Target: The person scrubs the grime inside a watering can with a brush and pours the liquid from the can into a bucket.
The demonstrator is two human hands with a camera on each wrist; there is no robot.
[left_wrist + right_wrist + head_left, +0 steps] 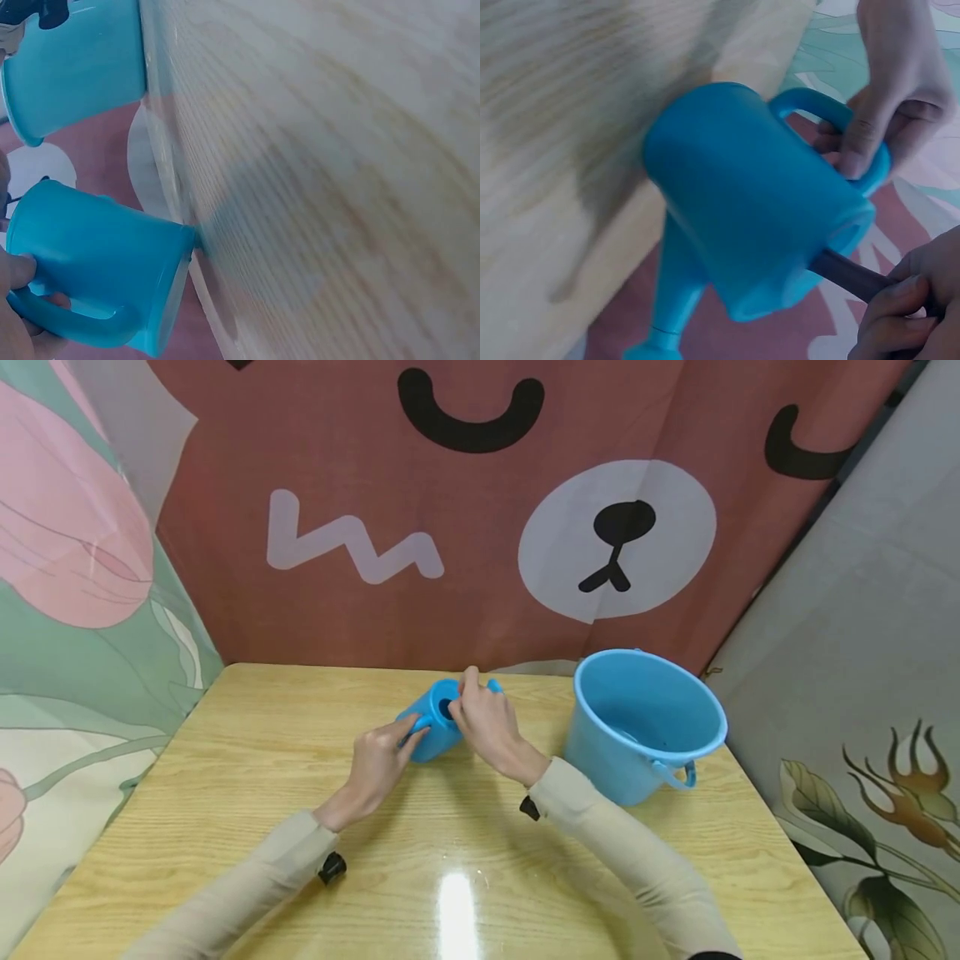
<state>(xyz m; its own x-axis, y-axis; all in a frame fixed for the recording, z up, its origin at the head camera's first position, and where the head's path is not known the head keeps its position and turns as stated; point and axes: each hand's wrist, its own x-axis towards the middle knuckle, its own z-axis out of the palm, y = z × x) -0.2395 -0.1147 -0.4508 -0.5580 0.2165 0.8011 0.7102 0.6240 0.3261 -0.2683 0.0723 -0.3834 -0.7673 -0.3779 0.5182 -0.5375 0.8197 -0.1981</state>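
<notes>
A blue watering can (432, 747) is tilted over the far middle of the table, its lower edge at or close to the tabletop. My left hand (377, 768) grips its loop handle (82, 326), thumb and fingers curled round it. My right hand (491, 727) is at the can's mouth, holding a dark rod-like handle (851, 275). The rod reaches into the opening, and its far end is hidden inside the can. In the right wrist view the spout (676, 281) shows on the side away from the loop handle.
A light-blue bucket (600, 747) with a side handle stands at the back right, beside my right forearm. The wooden table (247, 760) ends against a bear-print curtain (337, 627) at the back. Printed cloths (847, 635) hang at both sides.
</notes>
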